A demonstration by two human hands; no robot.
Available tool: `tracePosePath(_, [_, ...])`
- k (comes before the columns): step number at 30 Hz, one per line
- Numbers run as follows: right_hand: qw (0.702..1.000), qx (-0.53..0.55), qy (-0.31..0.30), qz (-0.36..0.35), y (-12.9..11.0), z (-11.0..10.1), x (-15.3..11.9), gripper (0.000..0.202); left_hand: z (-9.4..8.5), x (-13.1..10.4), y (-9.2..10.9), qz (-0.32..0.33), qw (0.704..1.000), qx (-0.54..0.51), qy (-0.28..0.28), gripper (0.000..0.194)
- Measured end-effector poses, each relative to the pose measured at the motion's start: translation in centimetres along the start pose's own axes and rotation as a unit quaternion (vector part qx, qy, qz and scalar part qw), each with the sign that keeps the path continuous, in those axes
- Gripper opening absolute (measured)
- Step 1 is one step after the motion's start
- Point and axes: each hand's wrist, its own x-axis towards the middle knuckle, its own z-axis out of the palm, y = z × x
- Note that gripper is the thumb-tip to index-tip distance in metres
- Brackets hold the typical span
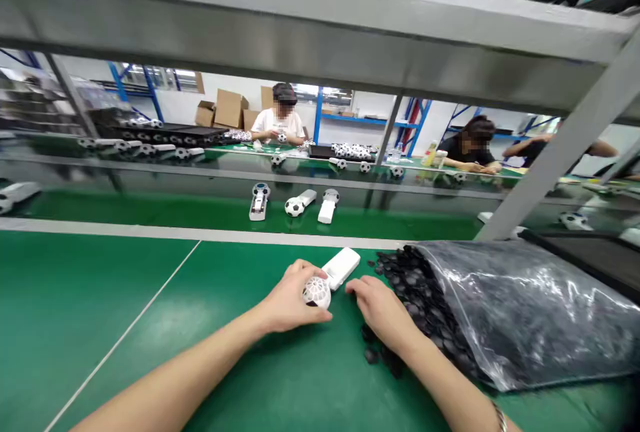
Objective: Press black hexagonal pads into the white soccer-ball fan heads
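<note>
My left hand (295,299) is wrapped round the ball-shaped head of a white handheld device (342,267). The head (317,292) has a white lattice surface with a dark patch at its lower edge, and the flat handle points away to the upper right. My right hand (383,312) hovers just right of the device, apart from it, fingers bent together; whatever its fingertips hold, if anything, is hidden. Beneath and beside that hand spreads a heap of small black pieces (415,285), spilling from a clear plastic bag (540,312).
Beyond the bench's pale edge, three football-headed devices (301,203) lie on a green conveyor belt (220,209). A grey metal shelf beam (300,39) crosses overhead, with a slanted post (565,132) at right. A black tray (595,259) lies behind the bag. Co-workers sit across the line.
</note>
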Motion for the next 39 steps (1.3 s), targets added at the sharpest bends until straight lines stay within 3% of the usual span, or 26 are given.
tracePosePath(6, [0.989, 0.133, 0.028, -0.051, -0.2, -0.6, -0.2, 0.022, -0.7, 0.4, -0.2, 0.012, 1.000, -0.013, -0.023, 0.047])
tracePosePath(11, [0.988, 0.114, 0.080, -0.064, -0.4, -0.7, -0.3, 0.014, -1.2, 0.5, -0.6, 0.054, 0.994, -0.030, -0.086, 0.049])
tracePosePath(15, [0.980, 0.168, 0.093, -0.044, -0.8, -0.6, -0.4, 0.008, -1.3, 0.5, -0.4, 0.056, 0.992, -0.028, -0.108, 0.051])
tracePosePath(18, [0.977, 0.187, 0.090, -0.045, -1.2, -0.6, -0.5, 0.006, -1.2, 0.4, -0.2, 0.054, 0.992, -0.022, -0.108, 0.052])
tracePosePath(27, [0.964, 0.186, 0.065, -0.179, -2.2, 0.8, 0.1, 0.014, 0.3, 0.2, -0.2, 0.083, 0.995, -0.002, -0.055, 0.051])
tracePosePath(31, [0.967, 0.189, 0.066, -0.161, -2.6, 1.1, 0.3, 0.013, 0.6, 0.2, 0.0, 0.099, 0.994, -0.006, -0.043, 0.043])
tracePosePath(39, [0.974, 0.204, 0.063, -0.078, -2.6, 1.2, 0.3, 0.007, 0.8, 0.2, 0.1, 0.062, 0.997, -0.045, -0.032, 0.038])
